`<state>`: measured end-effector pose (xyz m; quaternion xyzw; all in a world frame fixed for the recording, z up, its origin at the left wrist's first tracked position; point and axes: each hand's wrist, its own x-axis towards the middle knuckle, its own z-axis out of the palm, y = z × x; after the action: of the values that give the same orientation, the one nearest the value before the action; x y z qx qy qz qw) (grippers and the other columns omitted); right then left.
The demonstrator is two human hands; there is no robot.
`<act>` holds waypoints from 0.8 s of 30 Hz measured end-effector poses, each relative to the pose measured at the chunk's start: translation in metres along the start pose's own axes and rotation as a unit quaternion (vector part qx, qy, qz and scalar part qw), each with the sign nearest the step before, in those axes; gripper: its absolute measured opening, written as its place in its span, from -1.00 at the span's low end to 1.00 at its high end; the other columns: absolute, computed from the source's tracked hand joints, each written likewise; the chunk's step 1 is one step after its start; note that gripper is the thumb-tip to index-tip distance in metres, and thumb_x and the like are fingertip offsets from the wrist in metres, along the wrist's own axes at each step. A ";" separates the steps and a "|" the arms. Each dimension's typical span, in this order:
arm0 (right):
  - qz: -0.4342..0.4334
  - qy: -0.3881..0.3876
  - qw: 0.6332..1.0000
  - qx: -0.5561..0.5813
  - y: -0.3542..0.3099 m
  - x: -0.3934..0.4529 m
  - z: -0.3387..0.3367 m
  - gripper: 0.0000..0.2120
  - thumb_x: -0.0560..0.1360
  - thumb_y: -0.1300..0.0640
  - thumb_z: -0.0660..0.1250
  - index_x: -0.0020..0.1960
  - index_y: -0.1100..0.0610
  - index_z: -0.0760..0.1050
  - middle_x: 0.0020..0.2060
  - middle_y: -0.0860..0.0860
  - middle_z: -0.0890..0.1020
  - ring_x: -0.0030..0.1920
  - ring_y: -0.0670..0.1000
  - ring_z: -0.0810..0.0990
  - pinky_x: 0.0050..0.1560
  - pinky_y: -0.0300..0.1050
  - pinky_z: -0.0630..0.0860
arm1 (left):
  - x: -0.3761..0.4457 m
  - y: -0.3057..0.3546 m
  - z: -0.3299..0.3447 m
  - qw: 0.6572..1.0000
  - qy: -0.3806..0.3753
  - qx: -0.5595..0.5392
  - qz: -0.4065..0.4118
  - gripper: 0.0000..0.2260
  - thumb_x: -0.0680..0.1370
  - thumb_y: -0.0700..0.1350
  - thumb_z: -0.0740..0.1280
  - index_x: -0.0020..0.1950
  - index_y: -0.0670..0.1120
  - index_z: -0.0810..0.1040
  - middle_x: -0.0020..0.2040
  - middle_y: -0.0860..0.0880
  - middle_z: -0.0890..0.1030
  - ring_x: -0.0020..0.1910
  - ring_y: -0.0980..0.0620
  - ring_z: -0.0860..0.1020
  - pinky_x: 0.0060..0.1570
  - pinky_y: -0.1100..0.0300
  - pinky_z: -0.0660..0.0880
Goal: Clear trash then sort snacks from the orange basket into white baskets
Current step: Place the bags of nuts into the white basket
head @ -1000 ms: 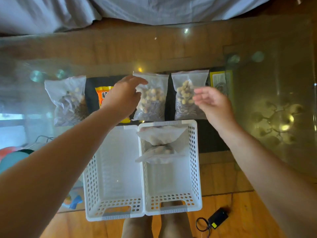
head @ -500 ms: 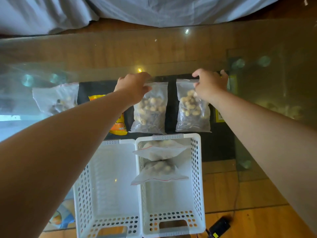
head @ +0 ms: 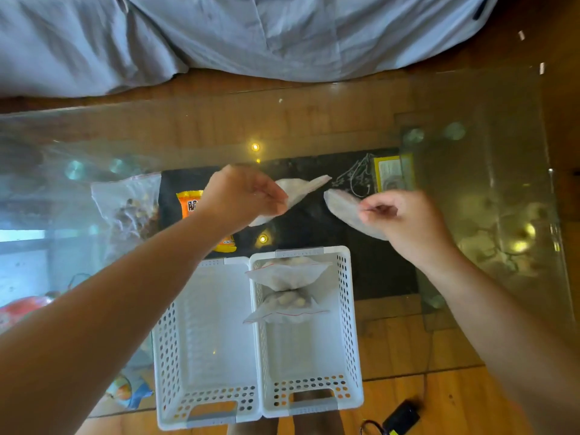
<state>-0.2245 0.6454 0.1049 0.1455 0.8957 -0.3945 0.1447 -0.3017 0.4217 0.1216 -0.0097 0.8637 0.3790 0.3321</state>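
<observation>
My left hand point(head: 244, 196) pinches a clear zip bag of nuts point(head: 298, 189), lifted off the glass table. My right hand point(head: 398, 221) pinches a second clear nut bag point(head: 345, 208), also in the air. Both bags hang above the black mat point(head: 370, 262), just beyond the two white baskets. The right white basket point(head: 348, 309) holds two clear nut bags point(head: 287, 288). The left white basket point(head: 175, 340) has nothing in it. An orange snack packet point(head: 191, 202) and another clear bag of mixed nuts point(head: 131, 205) lie on the table to the left.
A yellow packet point(head: 392, 174) lies at the mat's far right. The glass table point(head: 486, 183) reaches right and far; a grey cloth point(head: 251, 36) hangs beyond it. A black device with a cable point(head: 398, 417) lies on the wooden floor.
Both hands took hold of the two nut bags lying on the mat and lifted them, drawing them toward the baskets.
</observation>
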 end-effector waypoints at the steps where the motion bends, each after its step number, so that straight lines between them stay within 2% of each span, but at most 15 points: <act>1: -0.010 0.028 0.999 0.012 -0.003 -0.004 -0.002 -0.88 0.42 0.16 0.40 -0.05 0.03 0.64 -0.30 -0.26 0.57 -0.31 -0.31 0.50 -0.31 -0.50 0.36 | -0.003 0.001 -0.001 1.000 0.007 -0.015 -0.004 -0.80 0.35 -0.13 0.52 -0.35 0.16 0.60 -0.33 0.20 0.57 -0.27 0.19 0.50 -0.31 0.46 0.33; 4: -0.036 0.098 0.994 0.020 -0.008 -0.008 -0.003 -0.89 0.44 0.12 0.36 -0.07 -0.01 0.62 -0.34 -0.29 0.53 -0.32 -0.28 0.51 -0.35 -0.46 0.34 | -0.002 -0.005 -0.003 0.997 0.051 -0.054 -0.017 -0.88 0.31 -0.08 0.54 -0.37 0.10 0.64 -0.48 0.20 0.58 -0.36 0.21 0.49 -0.46 0.55 0.34; 6: -0.018 0.104 0.994 0.004 -0.002 -0.003 0.004 -0.89 0.46 0.15 0.33 -0.07 0.05 0.62 -0.33 -0.19 0.55 -0.31 -0.20 0.50 -0.35 -0.33 0.33 | 0.002 -0.014 0.001 0.996 0.081 -0.011 -0.020 -0.91 0.32 -0.06 0.52 -0.35 0.05 0.64 -0.46 0.19 0.59 -0.35 0.20 0.49 -0.44 0.49 0.37; 8: 0.023 0.059 0.997 -0.044 0.007 0.005 0.016 -0.85 0.47 0.18 0.31 0.00 0.07 0.61 -0.25 -0.08 0.57 -0.27 -0.10 0.49 -0.35 -0.29 0.33 | 0.007 -0.025 0.010 0.993 0.107 0.043 -0.031 -0.92 0.37 -0.05 0.48 -0.28 -0.02 0.63 -0.32 0.12 0.61 -0.24 0.13 0.52 -0.35 0.36 0.38; 11: 0.039 -0.018 0.997 -0.061 0.019 0.007 0.029 -0.78 0.45 0.16 0.34 0.09 0.09 0.57 -0.15 -0.03 0.58 -0.18 -0.04 0.51 -0.33 -0.32 0.34 | 0.013 -0.038 0.020 0.992 0.112 0.014 -0.054 -0.84 0.42 -0.07 0.46 -0.04 -0.06 0.62 -0.12 0.04 0.59 -0.10 0.07 0.54 -0.25 0.37 0.36; 13: 0.002 -0.038 0.997 -0.064 0.021 0.004 0.033 -0.83 0.45 0.14 0.34 0.03 0.12 0.58 -0.19 0.00 0.60 -0.21 0.00 0.54 -0.33 -0.27 0.39 | 0.015 -0.040 0.026 0.994 0.102 0.008 -0.041 -0.69 0.41 -0.03 0.46 0.12 -0.07 0.61 -0.06 0.02 0.61 -0.07 0.07 0.55 -0.22 0.37 0.37; 14: -0.017 -0.037 0.997 -0.071 0.023 0.003 0.034 -0.86 0.46 0.13 0.33 -0.04 0.16 0.60 -0.24 0.05 0.62 -0.24 0.03 0.56 -0.32 -0.21 0.41 | 0.015 -0.040 0.030 0.995 0.095 0.017 -0.028 -0.68 0.42 -0.01 0.45 0.14 -0.07 0.62 -0.04 0.00 0.64 -0.09 0.09 0.55 -0.24 0.42 0.36; 15: -0.027 -0.030 0.997 -0.070 0.025 0.003 0.034 -0.87 0.46 0.14 0.32 -0.10 0.18 0.61 -0.27 0.09 0.63 -0.26 0.05 0.56 -0.31 -0.19 0.42 | 0.016 -0.039 0.033 0.996 0.088 0.028 -0.016 -0.71 0.43 -0.02 0.44 0.11 -0.07 0.64 -0.03 -0.02 0.67 -0.12 0.12 0.56 -0.27 0.48 0.34; 17: 0.011 0.021 0.999 -0.032 0.031 0.007 0.028 -0.86 0.48 0.18 0.30 -0.14 0.21 0.61 -0.30 0.07 0.61 -0.29 0.01 0.54 -0.28 -0.19 0.43 | 0.017 -0.036 0.034 0.993 0.104 0.049 -0.015 -0.80 0.46 -0.05 0.41 0.04 -0.08 0.68 -0.04 -0.06 0.70 -0.19 0.11 0.54 -0.36 0.49 0.31; 18: 0.043 0.066 0.997 -0.012 0.035 0.010 0.024 -0.87 0.49 0.20 0.29 -0.17 0.21 0.59 -0.36 0.01 0.57 -0.34 -0.06 0.49 -0.31 -0.28 0.39 | 0.019 -0.036 0.031 0.990 0.134 0.048 -0.020 -0.82 0.47 -0.08 0.40 0.02 -0.09 0.69 -0.06 -0.09 0.70 -0.20 0.09 0.53 -0.38 0.44 0.32; 20: 0.091 0.147 0.985 -0.011 0.039 0.011 0.019 -0.79 0.49 0.21 0.29 -0.33 0.15 0.47 -0.50 -0.10 0.40 -0.45 -0.14 0.33 -0.45 -0.48 0.21 | 0.023 -0.036 0.021 0.977 0.209 0.029 -0.043 -0.83 0.48 -0.10 0.37 -0.01 -0.12 0.69 -0.10 -0.15 0.70 -0.19 -0.01 0.55 -0.28 0.28 0.37; 22: 0.089 0.132 0.987 -0.014 0.034 0.009 0.023 -0.72 0.49 0.20 0.29 -0.39 0.20 0.43 -0.53 0.01 0.40 -0.48 -0.11 0.30 -0.49 -0.44 0.17 | 0.022 -0.036 0.018 0.974 0.218 0.028 -0.057 -0.84 0.48 -0.10 0.35 -0.05 -0.11 0.69 -0.15 -0.16 0.68 -0.18 -0.08 0.55 -0.22 0.21 0.40; 24: 0.063 0.078 0.995 -0.009 0.024 0.003 0.032 -0.79 0.49 0.17 0.31 -0.26 0.25 0.57 -0.41 0.11 0.55 -0.42 -0.08 0.40 -0.41 -0.36 0.27 | 0.018 -0.031 0.026 0.986 0.153 0.050 -0.032 -0.86 0.49 -0.10 0.35 -0.06 -0.08 0.69 -0.18 -0.11 0.67 -0.17 -0.07 0.56 -0.16 0.20 0.45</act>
<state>-0.2139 0.6376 0.0666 0.2311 0.8966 -0.3643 0.1003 -0.2927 0.4207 0.0783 -0.0782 0.9216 0.3185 0.2076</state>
